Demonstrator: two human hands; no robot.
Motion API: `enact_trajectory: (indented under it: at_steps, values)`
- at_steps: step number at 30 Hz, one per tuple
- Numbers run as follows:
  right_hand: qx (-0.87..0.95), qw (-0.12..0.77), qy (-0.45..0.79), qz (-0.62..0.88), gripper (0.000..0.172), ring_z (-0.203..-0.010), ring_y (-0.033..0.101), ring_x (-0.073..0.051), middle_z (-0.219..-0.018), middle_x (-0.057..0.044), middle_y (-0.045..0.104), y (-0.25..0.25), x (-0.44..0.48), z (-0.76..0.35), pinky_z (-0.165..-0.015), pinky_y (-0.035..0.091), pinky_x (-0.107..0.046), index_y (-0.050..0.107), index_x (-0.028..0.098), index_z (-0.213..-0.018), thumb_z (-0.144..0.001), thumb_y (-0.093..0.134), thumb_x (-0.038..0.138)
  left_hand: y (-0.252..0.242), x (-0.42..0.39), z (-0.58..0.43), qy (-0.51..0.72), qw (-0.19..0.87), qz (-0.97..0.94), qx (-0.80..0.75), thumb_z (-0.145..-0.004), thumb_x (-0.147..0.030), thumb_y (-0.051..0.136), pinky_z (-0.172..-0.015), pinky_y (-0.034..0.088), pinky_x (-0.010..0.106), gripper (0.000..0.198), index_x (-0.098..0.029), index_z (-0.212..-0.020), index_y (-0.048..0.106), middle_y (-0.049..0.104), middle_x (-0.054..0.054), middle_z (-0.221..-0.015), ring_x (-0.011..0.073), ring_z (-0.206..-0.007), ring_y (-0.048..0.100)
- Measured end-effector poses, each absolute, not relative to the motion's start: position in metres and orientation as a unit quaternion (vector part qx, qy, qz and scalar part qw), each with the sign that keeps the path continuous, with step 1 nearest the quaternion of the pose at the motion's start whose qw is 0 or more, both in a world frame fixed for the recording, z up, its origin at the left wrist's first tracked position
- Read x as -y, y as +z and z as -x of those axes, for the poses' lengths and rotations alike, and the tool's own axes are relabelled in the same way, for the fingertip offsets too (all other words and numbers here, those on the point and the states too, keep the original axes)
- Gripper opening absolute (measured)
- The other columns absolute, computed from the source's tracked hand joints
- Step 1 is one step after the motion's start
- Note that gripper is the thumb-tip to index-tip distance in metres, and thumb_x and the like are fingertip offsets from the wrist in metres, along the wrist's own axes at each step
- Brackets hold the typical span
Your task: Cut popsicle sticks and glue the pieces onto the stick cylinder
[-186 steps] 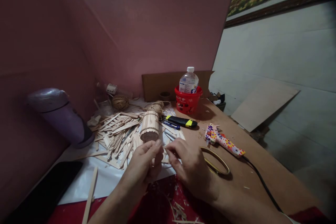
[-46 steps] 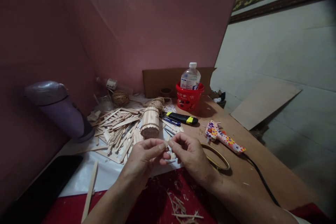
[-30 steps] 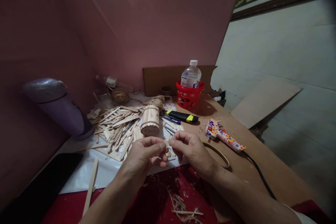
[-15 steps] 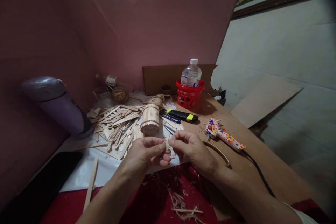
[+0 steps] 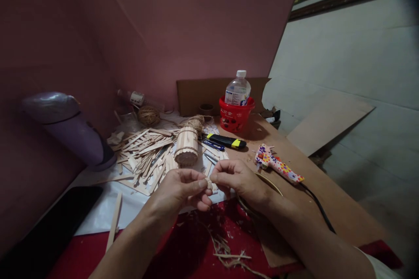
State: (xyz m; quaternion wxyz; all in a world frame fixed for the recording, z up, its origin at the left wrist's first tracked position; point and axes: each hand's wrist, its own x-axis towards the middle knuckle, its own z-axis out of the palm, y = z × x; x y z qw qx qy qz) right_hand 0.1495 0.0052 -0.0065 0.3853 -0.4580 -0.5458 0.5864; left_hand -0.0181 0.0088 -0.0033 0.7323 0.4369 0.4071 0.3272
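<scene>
My left hand (image 5: 188, 187) and my right hand (image 5: 234, 179) meet at the table's front edge. Thumb and fingers of both are pinched on a small pale piece (image 5: 208, 182), mostly hidden between the fingertips. Just behind them a small barrel of wooden sticks (image 5: 186, 146) lies tipped, its round end facing me. Loose craft sticks (image 5: 144, 152) are heaped to its left. A black and yellow cutter (image 5: 225, 141) and a blue pen-like tool (image 5: 213, 144) lie to the barrel's right.
A flowered glue gun (image 5: 278, 165) with a black cord lies at right. Behind stands a red bucket (image 5: 236, 115) holding a plastic bottle (image 5: 238, 89). Twine balls (image 5: 149, 115), a purple object (image 5: 75, 133) and a black slab (image 5: 62, 222) are at left. A brass-coloured ring is partly behind my right hand.
The view has shifted slightly. Both hands stay together around the small piece, with only a small shift of the fingers.
</scene>
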Motion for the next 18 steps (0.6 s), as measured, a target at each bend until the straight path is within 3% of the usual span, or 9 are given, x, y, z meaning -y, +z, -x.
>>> enact_trajectory:
  at_steps: [7,18]
  values:
    - [0.518,0.367,0.618,0.463,0.018,-0.036,0.036,-0.005,-0.043,0.007,0.047,-0.0109,-0.0083,-0.1499,-0.036,0.027,-0.018,0.053,0.017,-0.058,-0.065,0.061,0.031,-0.0053,-0.0089,0.0184,0.317,0.726,-0.450,-0.414,-0.065,-0.027,0.076,-0.046,0.047,0.019,0.022,-0.009,-0.067,0.063,0.067,0.006,-0.061,0.0108,-0.046,0.061]
    - [0.534,0.360,0.606,0.467,0.018,-0.036,0.039,-0.005,-0.045,0.007,0.047,-0.0103,-0.0075,-0.1488,-0.036,0.032,-0.017,0.053,0.016,-0.060,-0.068,0.061,0.030,-0.0098,-0.0101,0.0169,0.326,0.720,-0.456,-0.409,-0.067,-0.029,0.074,-0.046,0.048,0.020,0.022,-0.009,-0.066,0.062,0.065,0.004,-0.061,0.0106,-0.048,0.060]
